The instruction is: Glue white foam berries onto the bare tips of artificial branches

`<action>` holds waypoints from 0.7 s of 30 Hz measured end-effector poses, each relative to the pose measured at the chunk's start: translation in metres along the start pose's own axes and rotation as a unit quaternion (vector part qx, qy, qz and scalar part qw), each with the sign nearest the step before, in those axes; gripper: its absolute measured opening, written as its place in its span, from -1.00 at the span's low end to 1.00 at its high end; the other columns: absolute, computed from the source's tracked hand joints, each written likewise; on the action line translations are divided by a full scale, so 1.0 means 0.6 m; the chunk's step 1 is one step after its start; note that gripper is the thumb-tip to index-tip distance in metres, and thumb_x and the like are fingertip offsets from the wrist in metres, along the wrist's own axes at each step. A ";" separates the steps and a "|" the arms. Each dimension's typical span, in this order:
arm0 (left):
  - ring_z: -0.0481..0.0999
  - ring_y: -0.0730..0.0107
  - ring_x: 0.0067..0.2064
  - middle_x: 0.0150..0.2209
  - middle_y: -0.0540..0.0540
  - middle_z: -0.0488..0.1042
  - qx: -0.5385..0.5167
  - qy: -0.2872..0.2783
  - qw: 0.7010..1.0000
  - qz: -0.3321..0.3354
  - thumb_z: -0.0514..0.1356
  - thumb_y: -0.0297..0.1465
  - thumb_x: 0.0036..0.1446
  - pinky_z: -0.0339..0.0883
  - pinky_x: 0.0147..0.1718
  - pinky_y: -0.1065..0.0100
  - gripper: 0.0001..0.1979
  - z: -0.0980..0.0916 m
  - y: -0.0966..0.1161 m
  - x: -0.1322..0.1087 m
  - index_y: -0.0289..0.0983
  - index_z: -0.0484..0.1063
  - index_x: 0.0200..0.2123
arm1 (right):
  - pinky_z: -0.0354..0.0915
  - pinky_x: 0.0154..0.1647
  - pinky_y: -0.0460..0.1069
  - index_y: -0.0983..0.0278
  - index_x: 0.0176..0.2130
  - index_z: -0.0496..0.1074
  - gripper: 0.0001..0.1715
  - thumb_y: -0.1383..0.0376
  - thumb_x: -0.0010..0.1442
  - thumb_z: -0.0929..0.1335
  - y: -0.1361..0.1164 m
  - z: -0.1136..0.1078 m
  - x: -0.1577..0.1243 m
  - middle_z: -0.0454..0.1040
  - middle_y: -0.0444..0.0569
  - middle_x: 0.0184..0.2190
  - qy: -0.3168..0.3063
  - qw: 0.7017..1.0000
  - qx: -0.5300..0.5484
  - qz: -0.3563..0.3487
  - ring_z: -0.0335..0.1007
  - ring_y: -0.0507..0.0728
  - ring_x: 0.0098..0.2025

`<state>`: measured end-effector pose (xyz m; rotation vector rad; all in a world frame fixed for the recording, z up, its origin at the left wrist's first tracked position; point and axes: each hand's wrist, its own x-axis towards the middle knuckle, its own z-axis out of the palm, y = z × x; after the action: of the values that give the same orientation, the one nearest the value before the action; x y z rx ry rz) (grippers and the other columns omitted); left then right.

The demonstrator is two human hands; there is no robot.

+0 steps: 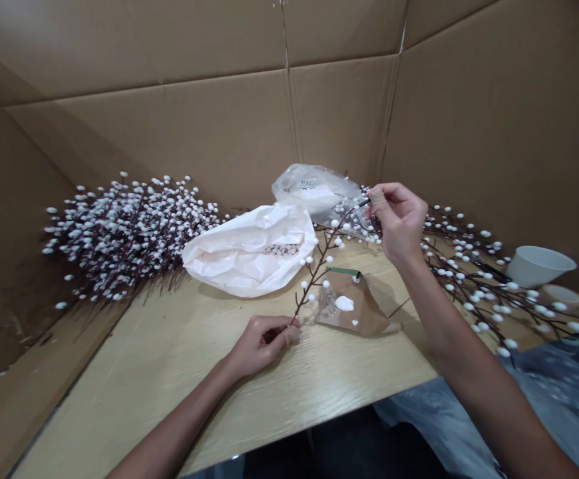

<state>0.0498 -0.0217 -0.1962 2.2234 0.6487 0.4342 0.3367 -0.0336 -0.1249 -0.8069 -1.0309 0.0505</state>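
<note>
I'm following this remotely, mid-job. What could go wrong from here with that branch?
The budded branch is held at both ends by the left hand and the right hand, so too much pull might bend it or shed buds. Its upper part sits close to the heaped branches and could snag them. The white bits on the brown paper could get knocked about.

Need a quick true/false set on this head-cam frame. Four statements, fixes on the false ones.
1. The left hand grips the lower end of a white-beaded branch: true.
2. The right hand lies flat on the tabletop: false, it is raised, pinching a thin black stem tip.
3. A white bowl stands left of the large beaded pile: false, it stands far right, beyond the right arm.
4. Cardboard walls rise behind the tabletop: true.
</note>
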 end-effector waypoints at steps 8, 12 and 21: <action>0.32 0.49 -0.50 -0.52 -0.05 0.43 -0.026 -0.008 0.999 -0.022 0.06 -0.28 0.21 0.20 -0.51 0.50 -0.67 0.000 0.002 0.000 -0.40 0.53 -0.28 | 0.19 -0.55 -0.08 0.22 -0.43 0.43 -0.71 0.06 0.07 0.42 0.000 0.001 -0.002 0.32 -0.19 -0.57 -0.017 1.000 -0.010 0.017 0.22 -0.04 -0.60; 0.32 0.49 -0.50 -0.50 -0.06 0.45 -0.028 -0.007 0.999 -0.035 0.07 -0.28 0.20 0.20 -0.51 0.49 -0.68 0.002 0.000 -0.001 -0.40 0.52 -0.26 | 0.20 -0.55 -0.09 0.23 -0.43 0.44 -0.74 0.08 0.06 0.43 0.000 0.002 -0.004 0.35 -0.19 -0.56 -0.025 0.999 -0.010 0.026 0.25 -0.04 -0.59; 0.31 0.48 -0.48 -0.48 -0.09 0.43 -0.067 -0.013 0.995 -0.072 0.08 -0.21 0.20 0.20 -0.51 0.46 -0.63 0.004 -0.006 -0.004 -0.42 0.50 -0.21 | 0.25 -0.58 -0.12 0.27 -0.43 0.47 -0.84 0.22 0.03 0.44 0.001 0.014 -0.009 0.43 -0.15 -0.50 -0.017 0.998 -0.018 0.054 0.30 -0.05 -0.58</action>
<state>0.0478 -0.0222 -0.2007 2.0366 0.7398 0.3643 0.3275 -0.0303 -0.1270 -0.8972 -1.0218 0.1380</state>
